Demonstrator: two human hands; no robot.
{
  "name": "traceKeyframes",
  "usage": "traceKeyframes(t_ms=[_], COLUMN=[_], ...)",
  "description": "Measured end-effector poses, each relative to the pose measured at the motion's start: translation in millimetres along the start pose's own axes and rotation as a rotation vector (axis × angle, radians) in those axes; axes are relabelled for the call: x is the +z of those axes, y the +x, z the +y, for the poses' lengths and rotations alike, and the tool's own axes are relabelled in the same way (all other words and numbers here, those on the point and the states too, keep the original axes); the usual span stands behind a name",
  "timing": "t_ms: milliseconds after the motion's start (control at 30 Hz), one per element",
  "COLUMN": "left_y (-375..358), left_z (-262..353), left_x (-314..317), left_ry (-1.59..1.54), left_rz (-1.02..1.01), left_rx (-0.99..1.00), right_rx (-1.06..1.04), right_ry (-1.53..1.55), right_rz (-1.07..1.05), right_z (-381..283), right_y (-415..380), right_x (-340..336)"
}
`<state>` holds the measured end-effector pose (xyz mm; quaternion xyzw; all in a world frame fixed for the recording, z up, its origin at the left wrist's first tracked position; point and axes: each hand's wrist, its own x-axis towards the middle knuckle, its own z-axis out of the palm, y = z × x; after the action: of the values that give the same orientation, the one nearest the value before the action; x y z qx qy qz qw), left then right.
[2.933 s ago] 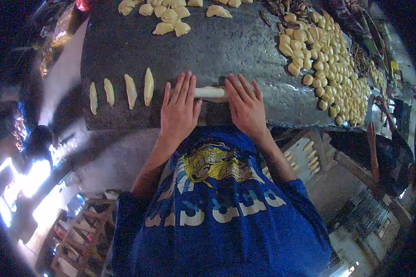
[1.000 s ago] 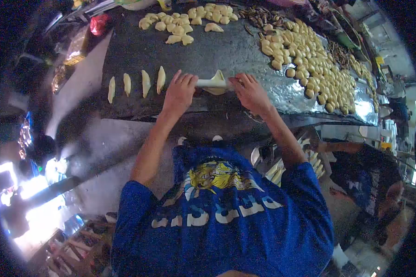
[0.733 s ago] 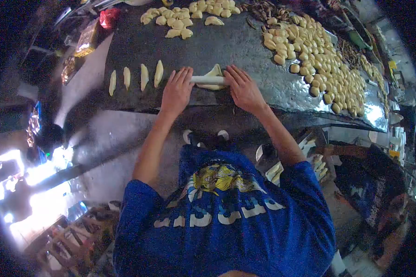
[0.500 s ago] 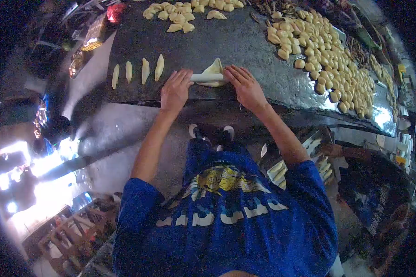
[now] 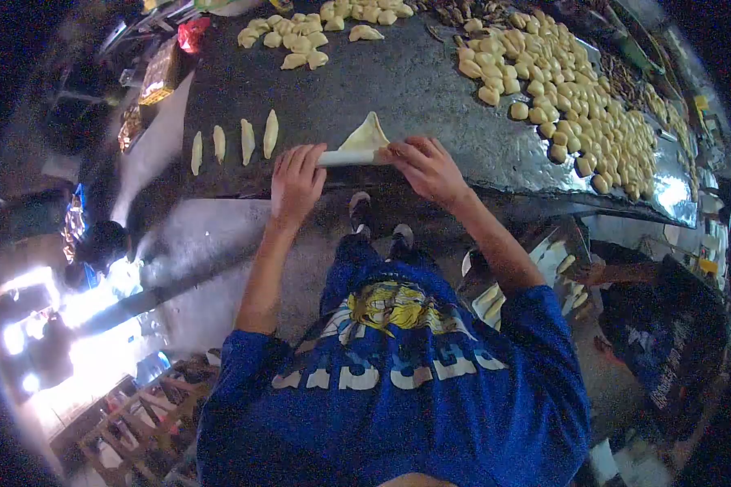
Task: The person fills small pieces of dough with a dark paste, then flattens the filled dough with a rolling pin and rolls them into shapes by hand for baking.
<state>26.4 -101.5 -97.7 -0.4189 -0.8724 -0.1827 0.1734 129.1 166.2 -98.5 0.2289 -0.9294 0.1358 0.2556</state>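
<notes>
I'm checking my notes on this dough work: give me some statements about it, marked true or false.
1. The left hand and right hand are both on the white roller. True.
2. Seven narrow dough pieces lie left of the hands. False: four narrow dough pieces lie there.
3. The flattened dough shows beyond the white roller. True.
4. The large dough cluster lies left of the hands. False: the large dough cluster lies to their right.

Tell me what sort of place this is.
Probably a bakery: many dough lumps sit on the dark table, four slim dough pieces lie in a row, and a rolling pin touches flattened dough.
</notes>
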Motion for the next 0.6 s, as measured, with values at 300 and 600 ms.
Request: traceKeyframes(t_ms=[300, 600], left_y=[18.9, 17.2], left_z=[7.8, 6.4], left_x=[-0.2, 21.9], left_ry=[-0.241, -0.246], left_rz=[-0.180, -0.136], left_rx=[-0.134, -0.100], right_rx=[0.684, 0.463], right_ry=[-0.104, 0.082], right_rz=[0.131, -0.072], right_z=[28.0, -4.4], right_y=[-33.1, 16.5], right_x=[-16.4, -7.1])
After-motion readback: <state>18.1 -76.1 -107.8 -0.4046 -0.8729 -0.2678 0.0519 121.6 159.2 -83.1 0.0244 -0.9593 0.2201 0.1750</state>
